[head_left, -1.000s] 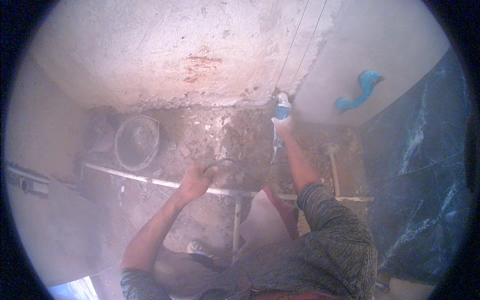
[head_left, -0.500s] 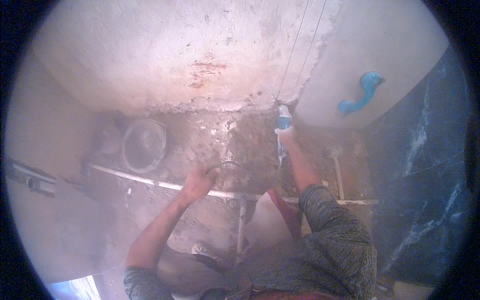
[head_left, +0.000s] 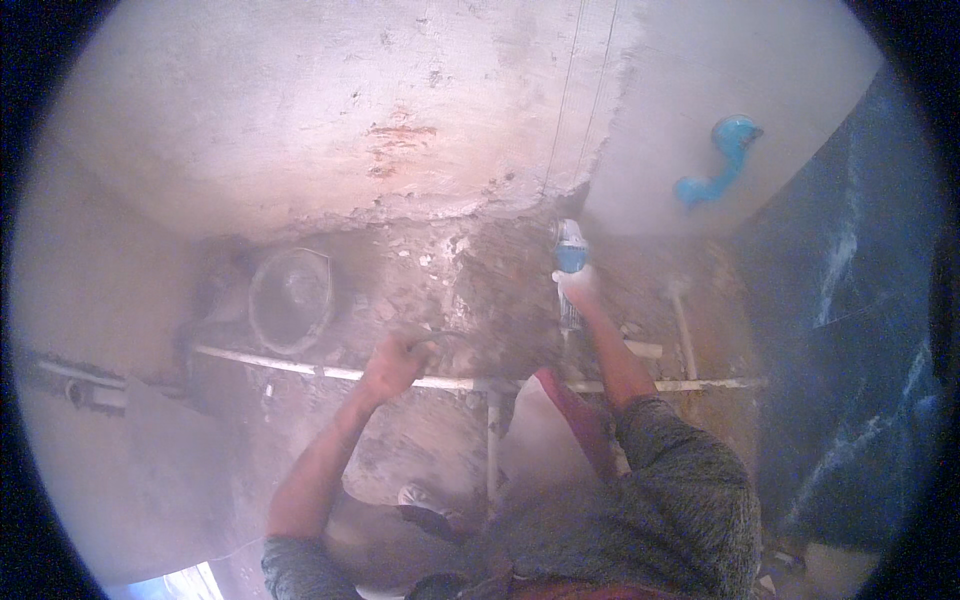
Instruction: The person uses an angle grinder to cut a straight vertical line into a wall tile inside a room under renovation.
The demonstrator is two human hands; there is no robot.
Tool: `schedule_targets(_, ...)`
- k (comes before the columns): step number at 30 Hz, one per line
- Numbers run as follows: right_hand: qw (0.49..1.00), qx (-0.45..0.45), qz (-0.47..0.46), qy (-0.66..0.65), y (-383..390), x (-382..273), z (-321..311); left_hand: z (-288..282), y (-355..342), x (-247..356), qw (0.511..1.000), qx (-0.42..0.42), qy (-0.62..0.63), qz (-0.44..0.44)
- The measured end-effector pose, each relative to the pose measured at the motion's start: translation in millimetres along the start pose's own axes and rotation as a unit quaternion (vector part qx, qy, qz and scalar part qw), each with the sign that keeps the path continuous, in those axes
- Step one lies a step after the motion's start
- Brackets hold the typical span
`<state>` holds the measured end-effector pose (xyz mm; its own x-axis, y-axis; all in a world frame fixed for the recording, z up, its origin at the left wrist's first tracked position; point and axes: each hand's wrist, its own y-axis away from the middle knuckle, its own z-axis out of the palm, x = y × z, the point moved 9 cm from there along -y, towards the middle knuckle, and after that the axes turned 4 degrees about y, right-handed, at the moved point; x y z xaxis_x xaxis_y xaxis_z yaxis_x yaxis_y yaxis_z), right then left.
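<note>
My right hand (head_left: 577, 285) is wrapped round the body of a blue and white angle grinder (head_left: 571, 257), which is dusted over. The grinder's head points to the foot of the rough plastered wall (head_left: 480, 130), just below two thin parallel lines running up it; its disc does not show clearly. My left hand (head_left: 396, 364) is closed on a dark power cord (head_left: 447, 334), a short way to the left and nearer to me. Beyond it the cord blurs into the dusty floor. Dust haze hangs over everything.
A round bucket (head_left: 292, 300) stands on the rubble at left. White pipe (head_left: 290, 362) crosses the floor below my hands, with a branch (head_left: 493, 430) toward me. Turquoise curved pipe (head_left: 722, 165) sticks out on the right wall, beside dark marbled panels (head_left: 850, 330).
The grinder has come back slightly from the foot of the wall, with my right hand still round it. My left hand keeps its hold on the cord. The view has shifted a little.
</note>
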<state>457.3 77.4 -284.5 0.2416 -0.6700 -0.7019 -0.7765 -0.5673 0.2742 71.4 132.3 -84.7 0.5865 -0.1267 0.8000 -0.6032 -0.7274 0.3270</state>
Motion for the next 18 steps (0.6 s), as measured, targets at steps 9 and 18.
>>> schedule_targets(9, 0.981, 0.076, -0.101, -0.149, 45.8, -35.9, -35.2, -8.0, 18.9, -2.7, 0.998, 0.023, -0.003, 0.066)
schedule_targets(18, 0.947, -0.114, -0.023, -0.299, 54.4, -30.1, -7.7, -13.1, 30.1, -23.0, 0.995, 0.046, -0.008, 0.083)
